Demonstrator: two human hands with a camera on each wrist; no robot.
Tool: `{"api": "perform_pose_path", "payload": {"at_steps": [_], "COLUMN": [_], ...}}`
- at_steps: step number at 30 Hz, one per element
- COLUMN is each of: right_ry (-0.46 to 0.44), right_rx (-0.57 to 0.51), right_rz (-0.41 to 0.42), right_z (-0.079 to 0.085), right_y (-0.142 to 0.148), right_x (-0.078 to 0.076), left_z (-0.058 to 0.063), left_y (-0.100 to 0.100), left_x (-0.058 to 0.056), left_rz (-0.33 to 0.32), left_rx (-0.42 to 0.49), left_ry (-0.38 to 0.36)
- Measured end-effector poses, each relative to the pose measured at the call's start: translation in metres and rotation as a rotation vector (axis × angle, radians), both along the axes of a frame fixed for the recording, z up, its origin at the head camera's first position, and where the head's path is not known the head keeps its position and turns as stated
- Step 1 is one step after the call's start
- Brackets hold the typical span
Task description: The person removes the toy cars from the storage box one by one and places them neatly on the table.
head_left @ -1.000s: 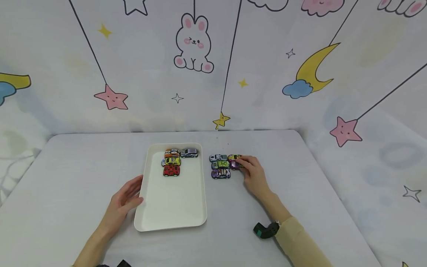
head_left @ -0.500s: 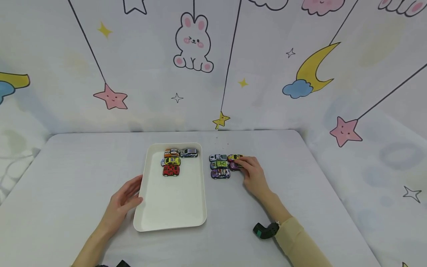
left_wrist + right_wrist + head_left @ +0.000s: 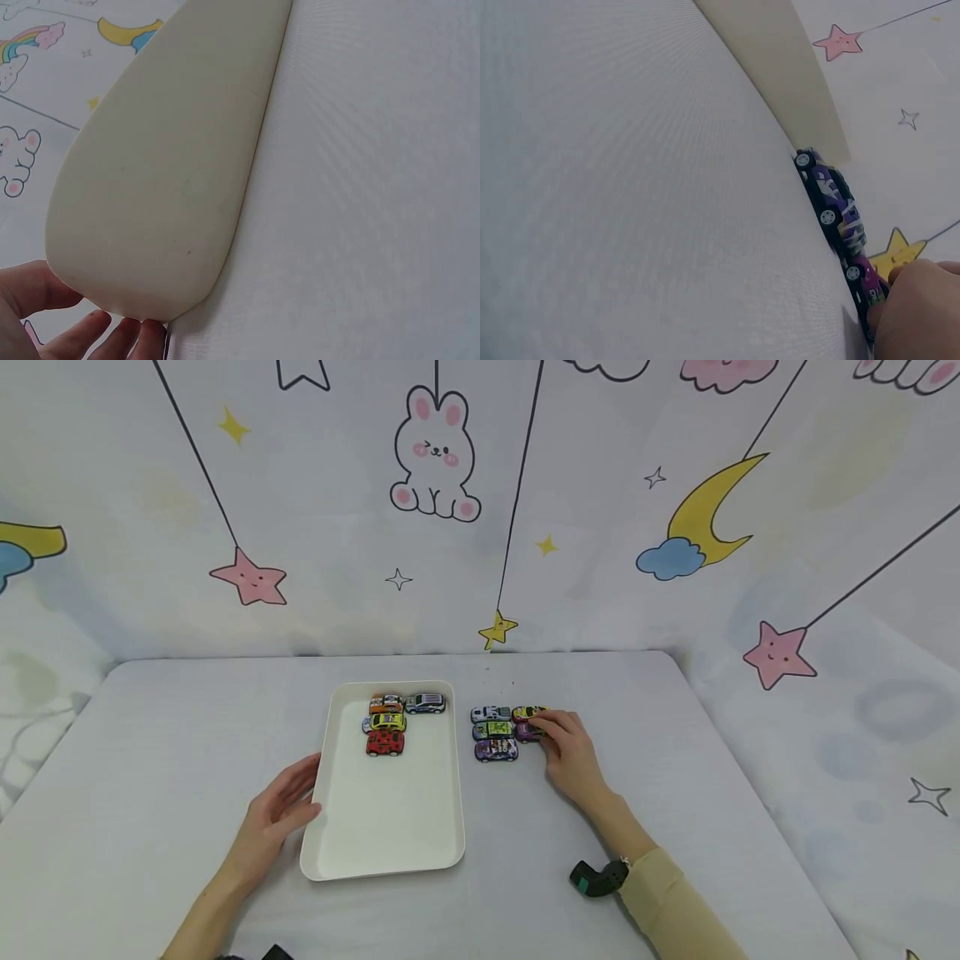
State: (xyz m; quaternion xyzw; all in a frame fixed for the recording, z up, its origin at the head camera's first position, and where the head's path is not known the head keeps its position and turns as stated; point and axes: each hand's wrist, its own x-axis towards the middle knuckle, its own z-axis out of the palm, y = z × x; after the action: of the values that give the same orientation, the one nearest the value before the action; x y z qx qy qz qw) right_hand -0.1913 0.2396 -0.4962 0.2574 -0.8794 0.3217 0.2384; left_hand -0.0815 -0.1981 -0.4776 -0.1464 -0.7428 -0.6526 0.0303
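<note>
My left hand point(image 3: 264, 827) rests against the left side of a white tray point(image 3: 386, 818), its fingers and thumb lightly bent and spread along the wall. In the left wrist view the fingertips touch the outer wall at the tray's corner. To the right of the tray, my right hand point(image 3: 576, 762) pinches a magenta-purple toy car point(image 3: 527, 732) that sits in a tight group on the table. Part of that car is hidden by the fingers. Beside it are a yellow toy car point(image 3: 527, 713), a green one point(image 3: 492, 731), a silver one point(image 3: 491, 714) and a violet one point(image 3: 496, 750).
Inside the tray, at its far end, stand an orange toy car point(image 3: 386, 703), a grey one point(image 3: 425, 703), a yellow one point(image 3: 385, 722) and a red one point(image 3: 386, 743). White cloth covers the table point(image 3: 645, 727), and a printed curtain point(image 3: 330, 527) hangs behind.
The magenta-purple car has shifted very slightly under the right hand's fingers. Both hands otherwise stay in place, and the tray stays where it was.
</note>
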Motion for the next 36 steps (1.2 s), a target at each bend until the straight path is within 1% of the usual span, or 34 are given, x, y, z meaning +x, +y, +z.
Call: {"api": "perform_pose_path", "payload": {"at_steps": [4,11,16,19,21,24,28,31,34,36], "right_ry": [0.045,0.109,0.191,0.231,0.239,0.239,0.24,0.247,0.233,0.204], "right_rx": [-0.017,-0.021,-0.04,-0.063,-0.059,-0.011,0.061,0.091,0.116,0.136], "right_rz": [0.011,0.001,0.011,0.05,0.096,0.15,0.195,0.237,0.276,0.303], "right_z": [0.001,0.003,0.008,0.013,0.018,0.024,0.027,0.027,0.03,0.03], "right_y": [-0.001,-0.005,-0.012,-0.021,-0.03,-0.046,-0.064,-0.077,-0.089,-0.096], "right_x": [0.0,0.0,0.003,0.005,0.007,0.009,0.009,0.007,0.006,0.005], "left_z": [-0.001,0.0,-0.001,-0.001,-0.001,-0.001,-0.002,-0.003,-0.004,-0.004], "left_y": [0.0,-0.002,-0.003,-0.002,-0.001,-0.001,-0.001,-0.001,-0.002,-0.002], "left_x": [0.0,-0.001,-0.001,-0.001,-0.001,-0.001,-0.001,-0.002,-0.002,-0.001], "left_rz": [-0.004,-0.004,-0.009,-0.009,-0.004,-0.002,-0.008,-0.009,-0.005,-0.002], "left_rx": [0.005,0.002,0.015,0.008,0.0,-0.011,-0.01,-0.002,0.0,0.005], "left_ry": [-0.001,-0.007,-0.012,-0.019,-0.023,-0.023,-0.022,-0.027,-0.032,-0.03]}}
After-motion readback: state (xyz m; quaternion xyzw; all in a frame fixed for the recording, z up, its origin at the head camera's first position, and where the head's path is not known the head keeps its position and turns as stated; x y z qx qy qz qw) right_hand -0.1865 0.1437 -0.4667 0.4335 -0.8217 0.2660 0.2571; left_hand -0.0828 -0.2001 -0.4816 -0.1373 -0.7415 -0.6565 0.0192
